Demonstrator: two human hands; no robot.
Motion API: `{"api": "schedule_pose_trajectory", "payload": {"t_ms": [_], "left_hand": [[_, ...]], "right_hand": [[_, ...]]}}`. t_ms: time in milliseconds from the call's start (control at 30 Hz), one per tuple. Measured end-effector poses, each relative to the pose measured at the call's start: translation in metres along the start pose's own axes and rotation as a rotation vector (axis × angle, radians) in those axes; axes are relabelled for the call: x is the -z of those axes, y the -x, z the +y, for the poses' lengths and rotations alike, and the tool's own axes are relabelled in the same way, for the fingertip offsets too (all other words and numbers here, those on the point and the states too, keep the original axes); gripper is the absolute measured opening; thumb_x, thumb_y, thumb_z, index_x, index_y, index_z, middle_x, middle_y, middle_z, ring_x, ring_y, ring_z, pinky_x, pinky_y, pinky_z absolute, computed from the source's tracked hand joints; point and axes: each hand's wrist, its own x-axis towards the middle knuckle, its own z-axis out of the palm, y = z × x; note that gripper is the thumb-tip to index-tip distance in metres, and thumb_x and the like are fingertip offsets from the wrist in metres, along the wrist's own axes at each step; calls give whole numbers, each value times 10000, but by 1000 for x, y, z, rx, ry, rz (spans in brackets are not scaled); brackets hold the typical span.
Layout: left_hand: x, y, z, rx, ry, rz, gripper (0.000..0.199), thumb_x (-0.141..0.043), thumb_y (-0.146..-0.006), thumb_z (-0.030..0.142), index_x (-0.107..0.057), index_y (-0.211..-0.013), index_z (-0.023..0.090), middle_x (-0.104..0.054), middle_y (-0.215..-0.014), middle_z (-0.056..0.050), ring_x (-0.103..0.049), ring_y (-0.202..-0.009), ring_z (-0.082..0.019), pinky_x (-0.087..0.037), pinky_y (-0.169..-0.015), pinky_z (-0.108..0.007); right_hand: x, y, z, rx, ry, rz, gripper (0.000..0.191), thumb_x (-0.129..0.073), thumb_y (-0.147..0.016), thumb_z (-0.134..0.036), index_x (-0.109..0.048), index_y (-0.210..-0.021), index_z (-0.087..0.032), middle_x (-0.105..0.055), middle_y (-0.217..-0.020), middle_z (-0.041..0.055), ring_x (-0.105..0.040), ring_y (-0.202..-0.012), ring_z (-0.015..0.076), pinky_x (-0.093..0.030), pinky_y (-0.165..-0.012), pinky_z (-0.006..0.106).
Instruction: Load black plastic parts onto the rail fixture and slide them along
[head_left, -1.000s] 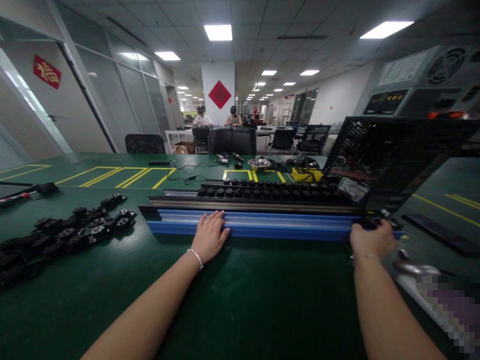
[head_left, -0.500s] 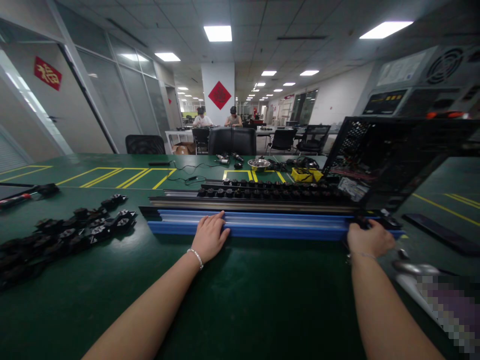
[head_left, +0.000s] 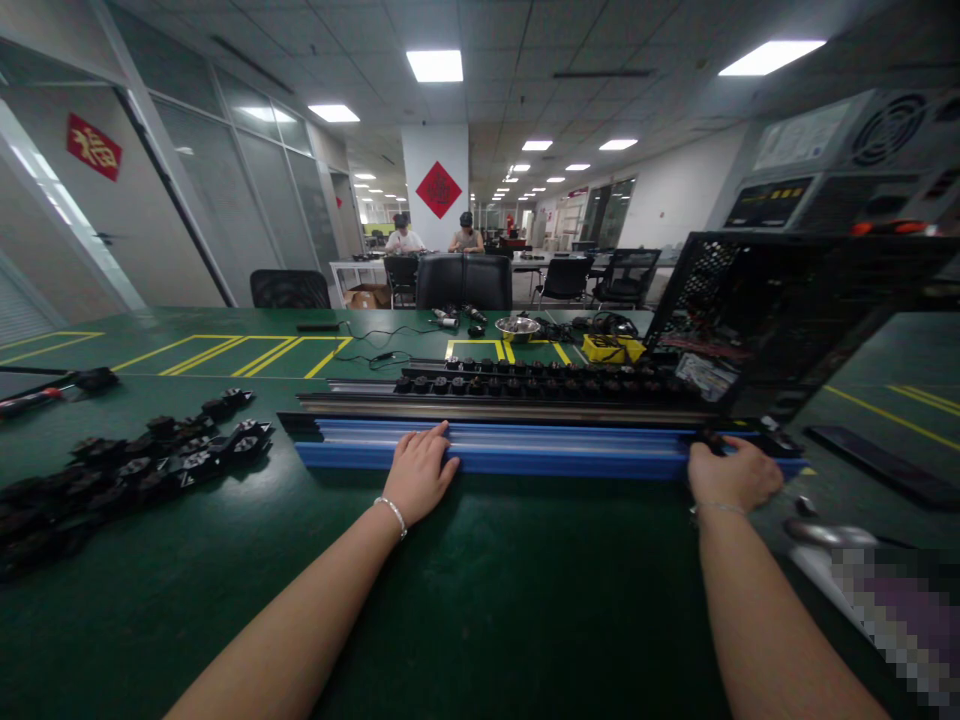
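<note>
The blue rail (head_left: 570, 458) lies on the tabletop (head_left: 525, 590) under the left hand (head_left: 422, 467), its thumb spread from the fingers. Near the rail's right end, the right hand (head_left: 735, 477) pinches a small black part (head_left: 706, 440).

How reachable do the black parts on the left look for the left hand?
Probably yes: the left hand rests on the blue rail, and only its left end and green tabletop lie between hand and black parts.
</note>
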Motion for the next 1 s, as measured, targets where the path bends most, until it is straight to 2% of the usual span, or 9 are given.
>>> {"api": "schedule_pose_trajectory", "payload": {"t_ms": [200, 433, 1000], "left_hand": [[-1, 0, 0, -3, 3, -1, 206, -419, -839, 359, -534, -929, 214, -488, -1310, -56, -473, -1139, -219, -292, -1003, -436], [-1, 1, 0, -3, 5, 2, 207, -411, -840, 363, -531, -927, 219, -483, -1315, -51, -471, -1141, -219, -283, -1008, -438], [2, 1, 1, 2, 7, -2, 187, -436, -823, 332, -540, -930, 219, -486, -1311, -60, -471, -1145, -224, -287, -1007, -439]], "right_hand": [[-1, 4, -3, 20, -34, 4, 339, -530, -596, -349, -601, -849, -134, -542, -791, 102, -462, -844, 258, -331, -873, 413], [-3, 8, -5, 19, -38, -8, 367, -538, -571, -333, -575, -894, -162, -592, -851, 87, -505, -805, 240, -389, -803, 370], [-5, 14, -7, 106, -128, -27, 323, -565, -574, -332, -499, -865, -209, -579, -779, 33, -504, -821, 255, -386, -792, 386]]}}
